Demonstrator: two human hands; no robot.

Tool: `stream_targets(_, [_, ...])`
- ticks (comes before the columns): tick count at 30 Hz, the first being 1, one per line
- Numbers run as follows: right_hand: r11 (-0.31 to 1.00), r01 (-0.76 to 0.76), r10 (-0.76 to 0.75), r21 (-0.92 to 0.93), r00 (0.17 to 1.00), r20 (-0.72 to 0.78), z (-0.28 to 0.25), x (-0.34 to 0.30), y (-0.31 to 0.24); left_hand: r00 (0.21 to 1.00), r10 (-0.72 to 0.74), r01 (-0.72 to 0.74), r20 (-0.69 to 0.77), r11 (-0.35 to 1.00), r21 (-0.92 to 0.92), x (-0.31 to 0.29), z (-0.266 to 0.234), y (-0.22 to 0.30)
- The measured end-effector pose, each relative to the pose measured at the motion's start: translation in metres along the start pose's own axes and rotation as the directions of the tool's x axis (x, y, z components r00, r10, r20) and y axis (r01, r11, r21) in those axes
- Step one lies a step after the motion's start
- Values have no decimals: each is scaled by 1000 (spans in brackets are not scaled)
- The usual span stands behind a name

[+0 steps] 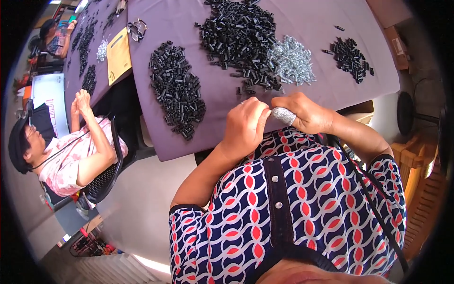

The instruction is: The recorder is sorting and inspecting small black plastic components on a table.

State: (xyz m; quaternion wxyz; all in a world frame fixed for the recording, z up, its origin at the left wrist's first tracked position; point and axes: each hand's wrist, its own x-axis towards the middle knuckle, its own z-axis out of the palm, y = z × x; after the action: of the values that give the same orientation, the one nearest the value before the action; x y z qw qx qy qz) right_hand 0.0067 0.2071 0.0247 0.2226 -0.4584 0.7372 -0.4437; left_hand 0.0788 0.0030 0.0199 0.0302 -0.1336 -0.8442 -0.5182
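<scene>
Head view: a table under a mauve cloth (321,23) fills the upper middle. To its left, a co-worker in a pink and white top (66,168) sits with both hands raised together. On the cloth, the broadest thing is a big heap of short black tubes (239,35) near the middle. Left of it, and apart from it, lies a long heap of similar black pieces (176,87), running toward the near edge.

At that edge, in front of the big heap, the left hand (245,124) and the right hand (305,113) meet with their fingertips close together. The fingers are curled inward, and I cannot tell whether they are clamped on a piece, since the knuckles cover the meeting point. A grey, glittery wrap (283,116) covers one digit of the right hand.

Just beyond the hands, a pile of silvery springs (291,59) touches the big heap's right side. Farther right sits a smaller black pile (351,59), well apart, with one loose black piece (339,28) above it.
</scene>
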Motion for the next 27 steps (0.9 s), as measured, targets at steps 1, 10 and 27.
stream_targets(1, [999, 35, -33, 31, 998, -45, 6, -2, 4, 975, 216, -205, -51, 964, 171, 0, 3, -6])
stream_targets(10, [729, -391, 365, 562, 916, 165, 7, -2, -3, 966, 211, -203, -149, 977, 68, 0, 19, -18])
stream_targets(27, [970, -8, -48, -243, 974, -222, -3, 8, -16, 820, -544, 468, 180, 455, -758, -2, 7, 6])
